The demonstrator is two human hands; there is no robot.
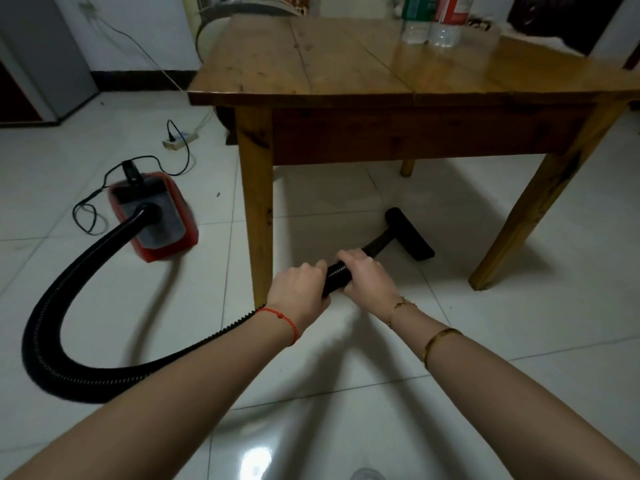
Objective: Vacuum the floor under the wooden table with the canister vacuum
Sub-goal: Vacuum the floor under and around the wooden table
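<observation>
Two bottles [433, 20] stand on the table [346, 64]; left hand [299, 294] and right hand [363, 275] grip the hose [337, 275]; nozzle [410, 233] lies underneath.

Home rm, tiled floor [519, 358], wooden table [346, 64] w/ bottles [415, 29], fridge [45, 64], power strip [180, 139]
</observation>
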